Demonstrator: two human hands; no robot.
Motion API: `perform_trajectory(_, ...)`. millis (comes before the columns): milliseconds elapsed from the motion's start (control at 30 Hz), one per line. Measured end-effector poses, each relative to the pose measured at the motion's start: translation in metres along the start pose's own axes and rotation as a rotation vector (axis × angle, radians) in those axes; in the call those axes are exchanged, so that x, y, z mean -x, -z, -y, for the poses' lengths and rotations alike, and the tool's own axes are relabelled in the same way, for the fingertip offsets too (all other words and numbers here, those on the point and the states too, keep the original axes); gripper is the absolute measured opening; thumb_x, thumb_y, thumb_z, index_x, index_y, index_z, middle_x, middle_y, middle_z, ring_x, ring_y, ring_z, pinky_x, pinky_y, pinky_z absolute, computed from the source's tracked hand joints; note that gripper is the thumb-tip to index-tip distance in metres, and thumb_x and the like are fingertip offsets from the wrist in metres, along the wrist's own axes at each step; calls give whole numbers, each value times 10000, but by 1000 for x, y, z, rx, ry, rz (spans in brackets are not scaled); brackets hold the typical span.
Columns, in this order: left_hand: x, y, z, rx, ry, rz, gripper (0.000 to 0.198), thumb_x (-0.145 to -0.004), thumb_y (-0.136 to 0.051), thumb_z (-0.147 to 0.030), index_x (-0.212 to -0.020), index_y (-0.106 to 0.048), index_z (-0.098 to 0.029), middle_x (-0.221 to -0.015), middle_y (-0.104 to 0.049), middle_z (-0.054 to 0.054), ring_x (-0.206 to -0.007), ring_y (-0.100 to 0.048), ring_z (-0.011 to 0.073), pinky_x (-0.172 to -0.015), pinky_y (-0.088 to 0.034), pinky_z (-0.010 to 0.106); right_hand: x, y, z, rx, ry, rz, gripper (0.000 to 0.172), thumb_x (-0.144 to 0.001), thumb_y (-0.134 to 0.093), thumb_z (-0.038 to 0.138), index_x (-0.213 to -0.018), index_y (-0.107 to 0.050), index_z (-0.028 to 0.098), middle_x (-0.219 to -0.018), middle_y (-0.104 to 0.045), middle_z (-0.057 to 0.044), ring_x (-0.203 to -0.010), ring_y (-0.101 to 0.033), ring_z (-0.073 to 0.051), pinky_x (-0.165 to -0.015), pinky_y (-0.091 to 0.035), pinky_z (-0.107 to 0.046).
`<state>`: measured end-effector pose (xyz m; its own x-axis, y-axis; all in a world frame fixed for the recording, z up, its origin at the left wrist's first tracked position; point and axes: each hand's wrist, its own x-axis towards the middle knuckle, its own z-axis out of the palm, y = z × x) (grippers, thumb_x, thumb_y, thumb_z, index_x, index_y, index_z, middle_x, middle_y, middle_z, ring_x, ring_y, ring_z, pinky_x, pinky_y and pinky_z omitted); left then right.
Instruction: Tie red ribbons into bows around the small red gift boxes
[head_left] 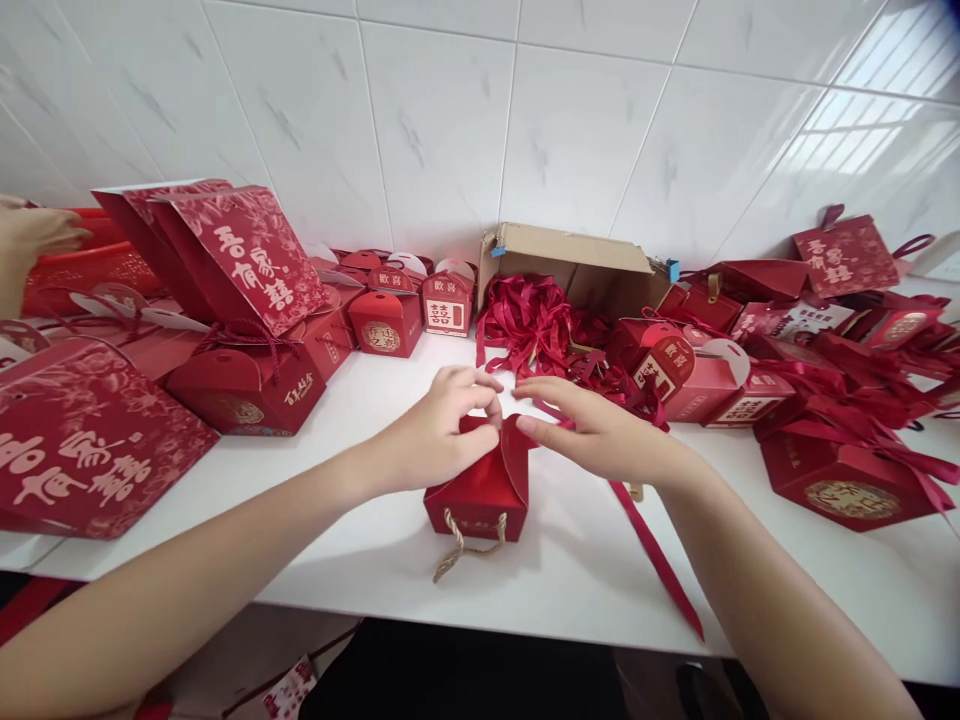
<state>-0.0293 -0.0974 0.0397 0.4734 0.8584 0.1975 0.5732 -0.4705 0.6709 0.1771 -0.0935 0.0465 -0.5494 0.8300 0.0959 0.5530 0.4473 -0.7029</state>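
A small red gift box (484, 490) stands on the white table in front of me, a twisted gold cord handle (469, 550) hanging on its near side. My left hand (450, 425) is at the box's upper left, fingers curved and apart, the thumb by the top flaps. On the other side, my right hand (592, 425) has its fingers stretched out and its thumb tip at the curved side flap. Neither hand visibly grips anything. A dark red ribbon (656, 560) runs from beneath my right hand toward the table's front edge.
A cardboard box (574, 250) spills tangled red ribbons (532, 320) at the back. Folded red boxes (244, 385) and red bags (244, 260) crowd the left; ribbon-tied boxes (847, 475) fill the right. Another person's hand (37, 235) is at a red basket (82, 270), far left.
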Motion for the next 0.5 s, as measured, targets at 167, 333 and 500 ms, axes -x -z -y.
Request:
perform_trajectory(167,-6,26,-26,-223,-210,1,118,-771,-514,-203,-668,-572,-203,-1066,-572,59,-1194,-401,287,-989,-372,447,-16,1,8,-331,96,141,271,-895,-505,423,-932,-643,193,-895,-635,-22,-864,-585,-154,-765,-477,-279)
perform_trajectory(333,-3,30,-26,-255,-226,-82,155,-852,-451,-243,-746,-559,-208,-1083,-567,47,-1162,-441,251,-967,-378,396,-21,1,7,-473,161,95,199,-866,-579,360,-857,-626,167,-883,-623,-21,-778,-561,-117,-730,-459,-246)
perform_trajectory(500,22,24,-7,-195,-96,-158,133,-862,-506,-341,-893,-510,-213,-932,-562,26,-877,-533,192,-796,-436,317,-11,9,17,-480,154,-60,230,-854,-588,404,-849,-587,174,-847,-625,-36,-779,-579,-144,-655,-453,-251)
